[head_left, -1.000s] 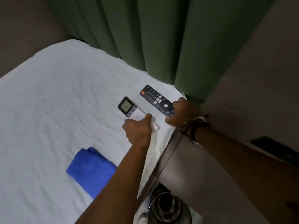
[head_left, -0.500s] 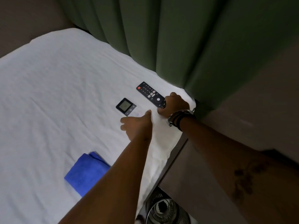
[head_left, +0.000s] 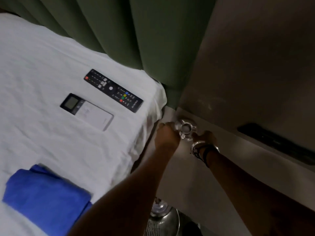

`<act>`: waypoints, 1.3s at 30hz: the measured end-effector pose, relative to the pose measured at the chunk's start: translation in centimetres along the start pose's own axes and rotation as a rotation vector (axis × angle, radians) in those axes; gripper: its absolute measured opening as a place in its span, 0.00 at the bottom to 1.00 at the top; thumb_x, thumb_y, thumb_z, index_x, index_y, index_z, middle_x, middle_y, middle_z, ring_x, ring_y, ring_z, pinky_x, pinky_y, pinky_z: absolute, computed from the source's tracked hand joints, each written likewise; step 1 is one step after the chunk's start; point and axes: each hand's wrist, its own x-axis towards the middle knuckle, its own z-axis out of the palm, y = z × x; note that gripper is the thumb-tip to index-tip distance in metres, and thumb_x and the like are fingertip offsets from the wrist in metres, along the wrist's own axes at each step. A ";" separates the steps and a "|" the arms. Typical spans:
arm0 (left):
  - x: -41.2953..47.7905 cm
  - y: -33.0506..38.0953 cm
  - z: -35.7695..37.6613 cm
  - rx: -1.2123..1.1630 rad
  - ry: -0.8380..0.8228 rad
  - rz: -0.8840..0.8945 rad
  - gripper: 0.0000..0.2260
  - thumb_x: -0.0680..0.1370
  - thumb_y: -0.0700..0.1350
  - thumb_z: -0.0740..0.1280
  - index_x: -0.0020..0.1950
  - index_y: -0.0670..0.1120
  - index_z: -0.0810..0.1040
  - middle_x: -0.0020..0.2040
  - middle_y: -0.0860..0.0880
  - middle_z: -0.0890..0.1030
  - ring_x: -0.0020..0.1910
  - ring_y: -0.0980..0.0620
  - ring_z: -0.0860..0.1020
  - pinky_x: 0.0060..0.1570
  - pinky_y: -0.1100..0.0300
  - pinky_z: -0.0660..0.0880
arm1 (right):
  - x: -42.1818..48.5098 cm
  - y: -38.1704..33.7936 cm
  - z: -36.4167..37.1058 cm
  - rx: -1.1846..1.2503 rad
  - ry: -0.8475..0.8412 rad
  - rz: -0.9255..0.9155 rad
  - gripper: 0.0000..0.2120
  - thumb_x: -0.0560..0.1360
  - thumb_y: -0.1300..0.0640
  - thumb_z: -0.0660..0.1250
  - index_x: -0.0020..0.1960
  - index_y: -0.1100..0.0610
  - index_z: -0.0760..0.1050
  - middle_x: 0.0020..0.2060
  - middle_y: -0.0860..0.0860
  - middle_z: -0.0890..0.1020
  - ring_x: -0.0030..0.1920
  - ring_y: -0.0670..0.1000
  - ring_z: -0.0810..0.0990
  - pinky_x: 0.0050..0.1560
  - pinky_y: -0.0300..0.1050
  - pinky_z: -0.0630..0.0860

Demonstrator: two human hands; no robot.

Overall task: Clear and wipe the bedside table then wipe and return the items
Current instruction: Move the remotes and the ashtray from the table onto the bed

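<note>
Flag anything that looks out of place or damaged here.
Nothing looks damaged or spilled. The black remote and white remote lie flat on the bed, the blue cloth beside them; both hands are at a glass ashtray on the bedside table.

Two remotes are lying on the bed: one black (head_left: 113,90), one white (head_left: 87,111). One blue cloth (head_left: 46,200), one glass ashtray (head_left: 186,129), two hands.

The black remote (head_left: 113,90) bears small white lettering, possibly "CROWN", near its lower end.
</note>
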 end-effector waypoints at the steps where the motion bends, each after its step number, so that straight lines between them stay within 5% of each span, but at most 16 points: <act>1: 1.2 -0.1 0.8 0.022 -0.026 -0.020 0.12 0.79 0.42 0.64 0.60 0.40 0.78 0.62 0.37 0.78 0.63 0.38 0.75 0.62 0.52 0.72 | 1.0 0.1 0.0 0.007 -0.010 -0.001 0.20 0.71 0.47 0.68 0.49 0.65 0.78 0.51 0.65 0.82 0.53 0.63 0.80 0.48 0.48 0.72; 9: 7.0 0.0 4.2 0.091 -0.041 -0.053 0.12 0.80 0.45 0.64 0.56 0.39 0.83 0.56 0.37 0.84 0.58 0.38 0.80 0.56 0.54 0.75 | 6.4 0.6 2.0 0.034 -0.059 0.008 0.18 0.70 0.50 0.70 0.49 0.64 0.79 0.49 0.62 0.83 0.51 0.60 0.82 0.47 0.46 0.75; 15: 7.3 0.0 5.5 -0.016 -0.016 -0.032 0.11 0.79 0.42 0.62 0.53 0.40 0.83 0.55 0.39 0.82 0.57 0.40 0.79 0.55 0.52 0.75 | 6.9 1.1 2.2 -0.057 -0.066 -0.047 0.17 0.72 0.48 0.65 0.37 0.61 0.80 0.38 0.59 0.84 0.47 0.57 0.83 0.41 0.42 0.70; 20: 7.0 -0.1 6.1 -0.095 0.007 -0.104 0.09 0.76 0.40 0.66 0.35 0.43 0.75 0.43 0.36 0.83 0.46 0.39 0.82 0.38 0.58 0.67 | 7.3 1.7 2.4 0.026 -0.170 -0.060 0.14 0.74 0.54 0.67 0.47 0.66 0.80 0.46 0.62 0.83 0.53 0.59 0.81 0.47 0.46 0.73; 26: 3.0 -0.3 3.7 -0.228 0.078 -0.192 0.10 0.76 0.41 0.67 0.51 0.36 0.83 0.52 0.35 0.83 0.52 0.39 0.82 0.53 0.50 0.78 | 3.7 0.7 0.9 0.184 -0.107 -0.076 0.10 0.67 0.54 0.69 0.31 0.60 0.81 0.31 0.57 0.85 0.36 0.55 0.83 0.45 0.51 0.81; 30: -1.8 -0.8 0.3 -0.264 0.183 -0.202 0.09 0.73 0.39 0.69 0.35 0.39 0.73 0.41 0.33 0.80 0.45 0.35 0.80 0.39 0.53 0.70 | -0.8 -1.2 -0.4 0.145 -0.100 -0.201 0.09 0.66 0.55 0.70 0.32 0.60 0.80 0.29 0.58 0.83 0.34 0.58 0.82 0.42 0.54 0.81; 35: -7.0 -1.2 -5.9 -0.376 0.327 -0.237 0.14 0.73 0.41 0.68 0.30 0.40 0.70 0.28 0.44 0.71 0.27 0.56 0.67 0.29 0.58 0.60 | -7.7 -4.6 -1.8 0.090 -0.101 -0.356 0.13 0.67 0.53 0.71 0.32 0.62 0.77 0.27 0.60 0.80 0.32 0.62 0.80 0.36 0.55 0.79; 39: -9.3 -3.1 -11.9 -0.421 0.474 -0.253 0.10 0.74 0.42 0.69 0.35 0.38 0.77 0.33 0.47 0.78 0.30 0.59 0.72 0.29 0.62 0.60 | -13.2 -9.0 -0.6 0.103 -0.147 -0.465 0.13 0.68 0.54 0.71 0.32 0.62 0.76 0.26 0.60 0.79 0.31 0.61 0.80 0.34 0.54 0.79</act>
